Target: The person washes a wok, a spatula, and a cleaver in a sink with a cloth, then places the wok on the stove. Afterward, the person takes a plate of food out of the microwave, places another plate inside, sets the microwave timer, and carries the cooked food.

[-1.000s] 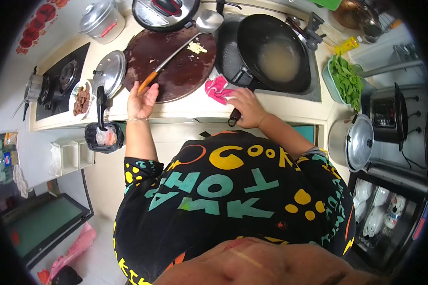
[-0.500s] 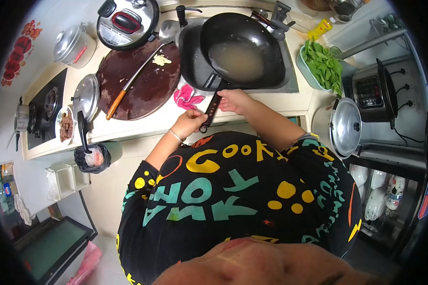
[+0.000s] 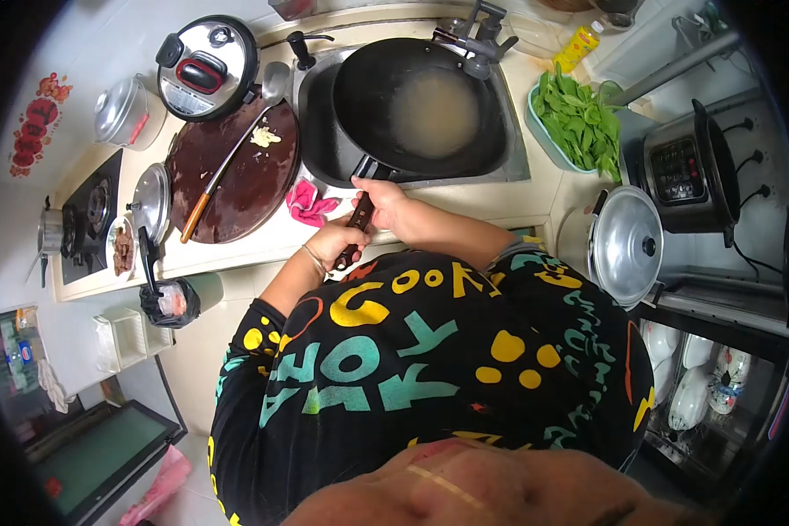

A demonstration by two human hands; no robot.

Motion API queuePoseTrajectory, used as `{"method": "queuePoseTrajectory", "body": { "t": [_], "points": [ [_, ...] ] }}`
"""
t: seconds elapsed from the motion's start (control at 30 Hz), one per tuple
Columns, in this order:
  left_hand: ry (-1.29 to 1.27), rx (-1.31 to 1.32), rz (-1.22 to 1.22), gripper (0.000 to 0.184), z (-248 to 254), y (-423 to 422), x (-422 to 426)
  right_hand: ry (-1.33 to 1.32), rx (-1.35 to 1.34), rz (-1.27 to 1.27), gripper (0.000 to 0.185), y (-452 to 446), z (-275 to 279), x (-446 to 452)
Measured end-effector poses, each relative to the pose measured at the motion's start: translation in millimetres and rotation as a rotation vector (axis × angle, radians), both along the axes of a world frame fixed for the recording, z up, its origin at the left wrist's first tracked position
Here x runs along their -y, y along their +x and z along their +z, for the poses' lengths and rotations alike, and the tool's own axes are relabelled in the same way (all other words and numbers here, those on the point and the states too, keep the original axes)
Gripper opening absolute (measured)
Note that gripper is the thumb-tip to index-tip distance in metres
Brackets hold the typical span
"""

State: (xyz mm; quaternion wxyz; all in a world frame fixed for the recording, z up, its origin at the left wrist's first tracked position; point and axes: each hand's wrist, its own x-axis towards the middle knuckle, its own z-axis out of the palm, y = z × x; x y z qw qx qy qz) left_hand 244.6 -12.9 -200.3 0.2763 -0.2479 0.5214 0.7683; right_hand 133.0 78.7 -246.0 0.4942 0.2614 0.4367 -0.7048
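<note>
Both of my hands are on the handle of a large black wok, which rests over the sink with cloudy liquid in its bottom. My left hand wraps around the handle's lower end, close to my shirt. Higher up, nearer the wok, my right hand is closed on the same handle. A pink cloth lies on the counter just left of my hands. On the round dark cutting board are a wooden-handled spatula and some pale chopped bits.
A pressure cooker lid stands behind the board. Farther left are a metal lid, a plate of meat and the stove. To the right are a basket of greens, a yellow bottle and a lidded pot.
My left hand has left the cutting board's edge and taken hold of the wok handle. My right hand has closed on the handle too. The spatula now lies on the board.
</note>
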Motion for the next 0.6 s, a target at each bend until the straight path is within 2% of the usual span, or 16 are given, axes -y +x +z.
{"method": "queuePoseTrajectory", "body": {
  "t": [0.1,0.3,0.37,0.43,0.47,0.5,0.57,0.6],
  "points": [
    [-0.053,-0.041,0.013,0.02,9,-3,-7,-0.009,0.016,-0.032,0.024,-2,12,-2],
    [-0.387,-0.117,-0.02,0.016,41,3,-13,-0.268,0.03,0.003,0.032,3,36,4],
    [-0.438,-0.125,0.006,0.02,46,11,-16,-0.307,0.029,0.023,0.035,9,36,6],
    [-0.64,-0.187,0.059,0.026,56,19,-22,-0.361,0.085,0.054,0.035,16,44,8],
    [-0.744,-0.099,0.021,0.034,56,23,-21,-0.374,0.109,0.043,0.034,19,44,9],
    [-0.746,-0.099,0.025,0.034,50,27,-18,-0.376,0.108,0.047,0.034,23,47,10],
    [-1.021,-0.241,0.009,0.04,35,38,-14,-0.46,0.092,-0.041,0.032,33,50,12],
    [-1.069,-0.224,-0.019,0.043,36,41,-12,-0.454,0.104,-0.052,0.032,37,55,12]
  ]
}}
